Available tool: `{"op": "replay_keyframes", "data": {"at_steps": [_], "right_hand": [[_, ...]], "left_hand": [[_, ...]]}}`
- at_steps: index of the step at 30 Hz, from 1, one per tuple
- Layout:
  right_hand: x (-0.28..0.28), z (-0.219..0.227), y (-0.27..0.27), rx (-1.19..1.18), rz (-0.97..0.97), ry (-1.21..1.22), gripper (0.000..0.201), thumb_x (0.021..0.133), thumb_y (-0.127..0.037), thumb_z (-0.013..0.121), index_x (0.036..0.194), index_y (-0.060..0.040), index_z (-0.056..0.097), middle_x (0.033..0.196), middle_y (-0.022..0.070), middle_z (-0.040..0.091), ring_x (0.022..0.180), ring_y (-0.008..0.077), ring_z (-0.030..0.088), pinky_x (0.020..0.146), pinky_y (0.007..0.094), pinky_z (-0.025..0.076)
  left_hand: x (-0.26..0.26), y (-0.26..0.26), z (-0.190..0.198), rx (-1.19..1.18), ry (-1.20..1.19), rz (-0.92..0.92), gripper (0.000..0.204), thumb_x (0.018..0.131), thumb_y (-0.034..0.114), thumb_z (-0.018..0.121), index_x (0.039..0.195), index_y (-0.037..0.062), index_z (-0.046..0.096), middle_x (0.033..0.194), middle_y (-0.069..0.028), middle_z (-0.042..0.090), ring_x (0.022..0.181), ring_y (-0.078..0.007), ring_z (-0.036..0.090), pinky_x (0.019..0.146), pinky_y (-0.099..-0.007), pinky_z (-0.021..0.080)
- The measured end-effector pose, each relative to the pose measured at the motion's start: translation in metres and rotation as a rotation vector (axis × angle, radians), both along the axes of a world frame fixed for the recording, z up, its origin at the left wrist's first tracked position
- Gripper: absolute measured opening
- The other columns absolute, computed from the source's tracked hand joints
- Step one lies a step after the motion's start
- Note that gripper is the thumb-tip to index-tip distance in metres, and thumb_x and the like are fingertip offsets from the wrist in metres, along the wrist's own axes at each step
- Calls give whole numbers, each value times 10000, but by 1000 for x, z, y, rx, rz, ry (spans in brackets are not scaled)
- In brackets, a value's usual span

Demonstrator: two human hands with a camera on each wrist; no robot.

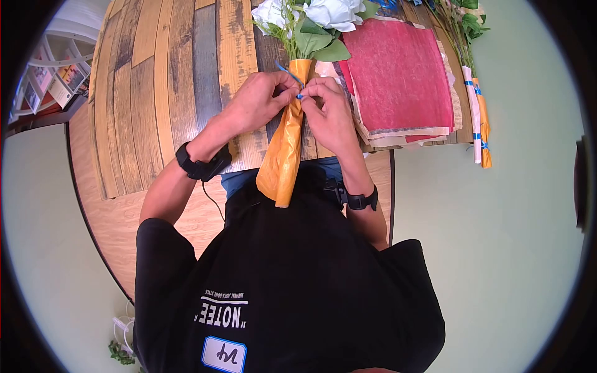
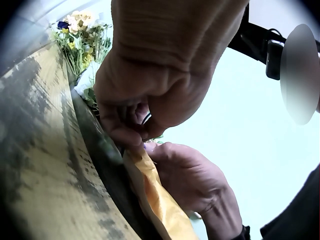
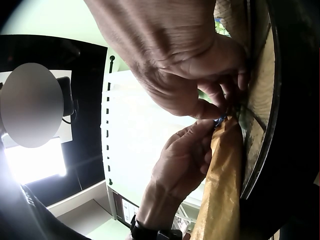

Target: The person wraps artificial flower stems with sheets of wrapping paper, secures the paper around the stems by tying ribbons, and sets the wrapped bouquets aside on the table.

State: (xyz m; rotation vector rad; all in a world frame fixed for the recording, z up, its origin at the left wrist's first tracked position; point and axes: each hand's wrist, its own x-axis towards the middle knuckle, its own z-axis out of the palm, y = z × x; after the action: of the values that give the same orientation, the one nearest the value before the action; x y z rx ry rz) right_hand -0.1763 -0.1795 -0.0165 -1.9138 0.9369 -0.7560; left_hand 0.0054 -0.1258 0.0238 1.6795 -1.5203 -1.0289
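Orange wrap [image 1: 287, 155] first, lower end out past the near edge of the counter [image 1: 143, 81]; now pinching blue ribbon [image 1: 300, 96] at its neck, with left grip [image 1: 262, 101] and right grip [image 1: 331, 117] clamped close together; beyond, white flowers [image 1: 333, 13], red sheets [image 1: 401, 78] to the right!

Support: wooden table [image 1: 177, 68], surface of parallel planks. Finish mixed: honey-brown boards beside grey and blackened ones, dark blotches scattered over the lighter grain. Near edge straight, in view on both sides of its middle.

On right part: stack of loose sheets, red sheet [image 1: 398, 74] uppermost. Beneath it, paler sheets [image 1: 459, 102] project unevenly at the sides and near end, one bearing fine print-like marks.

At right edge: two flower bundles, one in pale wrap [image 1: 472, 118], one in orange wrap [image 1: 484, 127], both blue-banded. Wrapped ends project past the edge.
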Motion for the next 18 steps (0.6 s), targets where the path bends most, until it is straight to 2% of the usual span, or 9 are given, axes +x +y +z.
{"op": "replay_keyframes", "data": {"at_steps": [2,6,8,15,18], "right_hand": [[0,0,1,-72,9,36,100,875,-44,662,964,-6,687,1096,85,620,1017,220,602,698,296,484],[2,-1,2,-151,-5,26,104,867,-43,667,962,-8,687,1086,79,621,1037,222,590,744,301,482],[2,2,4,51,-14,-47,112,824,-61,696,930,-27,703,1080,102,622,1061,309,561,895,379,475],[1,-3,4,49,-22,-82,126,842,-74,709,957,-23,720,1102,89,634,1089,294,563,908,368,470],[2,-4,7,-39,-39,-62,123,853,-81,721,959,-18,720,1096,85,636,1088,288,565,912,366,472]], "left_hand": [[0,-1,3,5,-68,-17,187,930,148,647,993,-23,687,821,-174,702,734,-308,672,710,-401,521],[4,-1,-4,-79,-78,-45,172,926,135,644,994,-17,689,846,-187,707,770,-335,689,717,-404,528],[5,-1,-3,-95,-74,-58,162,927,124,650,999,-15,692,886,-189,710,811,-342,694,737,-405,531],[7,0,-3,-194,-113,-92,158,927,124,664,999,-12,701,936,-168,710,872,-362,683,762,-413,534],[8,-1,-7,-215,-128,-112,155,923,127,670,989,-10,704,928,-162,710,873,-370,678,764,-417,537]]}}
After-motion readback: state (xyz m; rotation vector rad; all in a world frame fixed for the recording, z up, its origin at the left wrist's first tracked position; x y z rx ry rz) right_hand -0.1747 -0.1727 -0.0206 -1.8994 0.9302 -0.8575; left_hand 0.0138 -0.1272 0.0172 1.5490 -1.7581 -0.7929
